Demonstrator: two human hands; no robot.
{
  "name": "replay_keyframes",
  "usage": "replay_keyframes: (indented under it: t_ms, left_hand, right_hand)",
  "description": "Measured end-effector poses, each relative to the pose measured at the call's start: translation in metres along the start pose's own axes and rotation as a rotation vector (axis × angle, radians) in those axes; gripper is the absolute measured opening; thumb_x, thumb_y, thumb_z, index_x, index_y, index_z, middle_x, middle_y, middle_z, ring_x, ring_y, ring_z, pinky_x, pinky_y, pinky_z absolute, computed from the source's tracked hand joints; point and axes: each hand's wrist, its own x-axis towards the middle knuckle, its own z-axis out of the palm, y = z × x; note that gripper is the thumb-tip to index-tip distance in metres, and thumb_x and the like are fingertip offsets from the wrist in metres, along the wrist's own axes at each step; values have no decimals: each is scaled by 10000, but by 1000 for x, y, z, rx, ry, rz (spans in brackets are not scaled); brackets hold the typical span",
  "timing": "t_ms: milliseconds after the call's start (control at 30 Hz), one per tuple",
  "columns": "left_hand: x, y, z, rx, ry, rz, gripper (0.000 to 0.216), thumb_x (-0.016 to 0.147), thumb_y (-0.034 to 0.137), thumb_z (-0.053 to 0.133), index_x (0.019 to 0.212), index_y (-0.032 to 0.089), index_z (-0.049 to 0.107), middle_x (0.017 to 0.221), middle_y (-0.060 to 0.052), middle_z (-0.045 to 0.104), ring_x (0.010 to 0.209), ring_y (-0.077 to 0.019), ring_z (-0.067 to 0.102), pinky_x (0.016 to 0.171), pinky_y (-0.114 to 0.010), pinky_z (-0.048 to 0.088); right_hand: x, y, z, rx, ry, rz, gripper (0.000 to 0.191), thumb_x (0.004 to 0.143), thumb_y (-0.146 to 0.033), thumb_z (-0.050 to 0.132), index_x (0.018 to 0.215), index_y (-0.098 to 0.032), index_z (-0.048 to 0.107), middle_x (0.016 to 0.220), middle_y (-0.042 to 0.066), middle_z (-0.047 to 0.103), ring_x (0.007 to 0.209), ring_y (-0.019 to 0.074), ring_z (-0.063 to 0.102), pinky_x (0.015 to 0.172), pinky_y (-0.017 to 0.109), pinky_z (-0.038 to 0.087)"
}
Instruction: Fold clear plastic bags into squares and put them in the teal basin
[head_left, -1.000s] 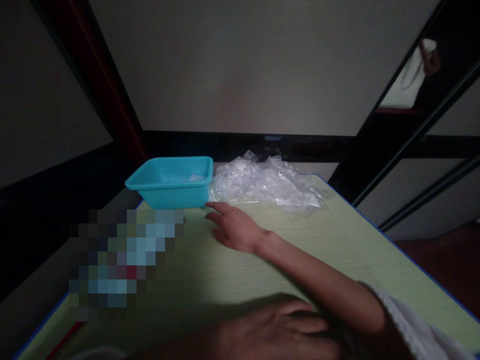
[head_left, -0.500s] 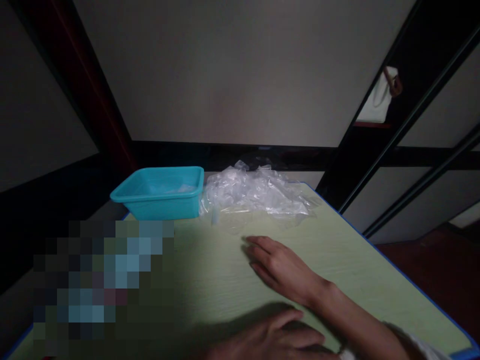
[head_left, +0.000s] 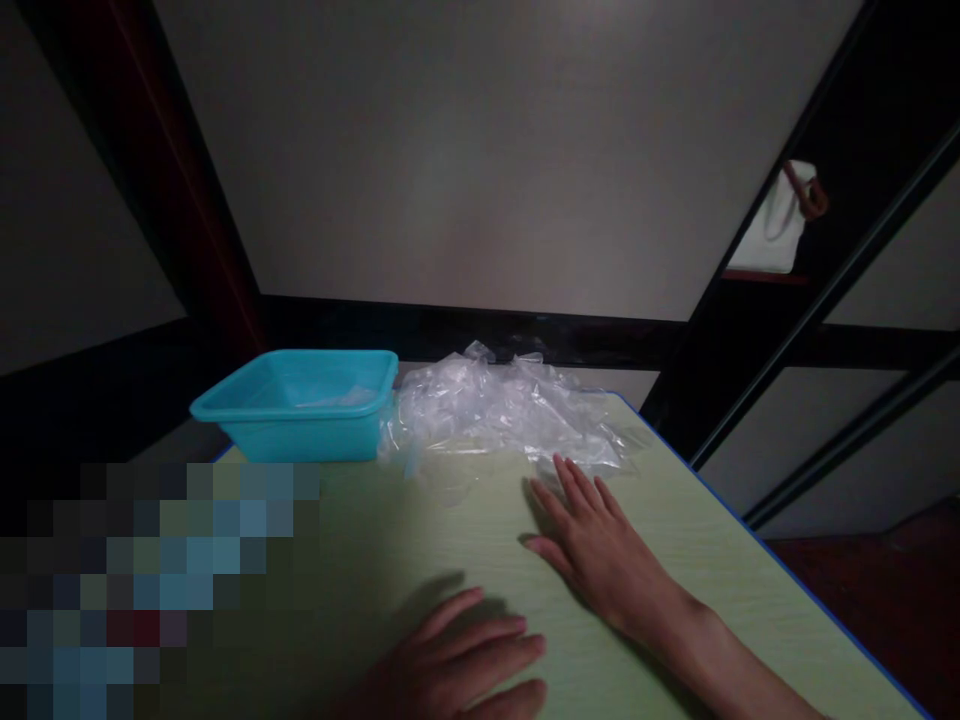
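My right hand lies palm down over the green tabletop, fingers spread. Its fingertips reach the near edge of a heap of clear plastic bags; whether they touch it I cannot tell. Low in the view, my left hand hovers or rests over the table with its fingers apart and nothing in them. A turquoise plastic basin stands at the far left, beside the heap, with some clear plastic inside.
A pixelated patch hides the left side of the table. Blue edging runs along the tabletop's right side. Pale cabinet panels rise behind it. A white bag with brown handles sits on a shelf at the right.
My right hand has moved right, and its fingers have spread toward the heap. My left hand has come further into view with its fingers extended. The view has shifted slightly.
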Motion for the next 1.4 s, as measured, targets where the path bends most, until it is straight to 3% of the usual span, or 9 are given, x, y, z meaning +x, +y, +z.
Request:
replay_keyframes:
  t_ms: [167,333,433,467,533,667,900,1233,1400]
  left_hand:
    - [-16,-7,-8,117,40,-22,218,961,219,412,1046,191,611,1154,-9,665,1116,-128,561,1121,-278,240]
    - [-30,-11,-14,144,-65,-106,279,955,346,412,1109,180,575,1203,-43,627,1173,-172,513,1116,-339,273]
    - [-33,-22,-4,149,-25,-279,324,967,273,347,1236,175,498,1357,-68,504,1289,-196,403,1111,-382,284]
    - [-32,-27,0,165,60,-297,354,966,272,324,1273,165,463,1387,-89,468,1301,-208,391,1102,-415,294]
    - [-27,-38,6,162,-22,-440,428,953,270,350,1366,156,356,1458,-110,358,1349,-244,313,1100,-513,251]
    - [-20,-48,7,73,-270,-564,490,924,316,419,1365,108,368,1420,-141,409,1347,-282,312,1094,-581,196]
    - [-36,-29,10,-12,-192,-445,537,898,286,456,1397,160,304,1443,-107,387,1357,-237,296,1131,-522,139]
    - [-30,-7,-9,55,-87,-294,591,920,339,468,1433,166,230,1272,-83,574,1213,-225,486,1101,-425,288]
    - [-27,-1,-5,123,-17,-178,477,972,438,303,1308,120,418,1117,-80,660,1083,-187,583,1107,-396,270]
  right_hand:
    - [-3,8,8,-14,-66,36,655,878,-510,462,1341,-46,441,1354,307,385,1285,413,307,959,604,371]
    - [7,-10,-6,97,-149,-90,663,916,-525,357,1390,-62,353,1461,188,267,1348,332,231,1050,580,268]
    - [13,-18,-11,171,-175,-146,680,921,-537,324,1400,-55,323,1469,164,268,1359,301,235,1075,568,232]
    - [13,-20,-11,185,-176,-148,679,921,-535,327,1400,-54,321,1468,163,274,1360,298,237,1079,567,224]
    - [14,-23,-12,201,-169,-139,664,924,-517,346,1397,-53,324,1466,165,285,1360,297,242,1084,571,210]
    - [11,-26,-12,211,-149,-144,633,929,-479,374,1388,-44,335,1457,173,310,1357,303,252,1080,590,202]
    - [5,-32,-14,248,-144,-215,620,929,-460,396,1386,-45,340,1454,170,322,1355,289,267,1087,570,216]
    - [1,-36,-13,393,-189,-245,601,911,-454,444,1362,-59,397,1440,176,346,1344,261,302,1117,488,226]
    - [2,-36,-17,405,-239,-265,578,934,-425,410,1370,-46,386,1426,163,382,1343,258,305,1119,467,238]
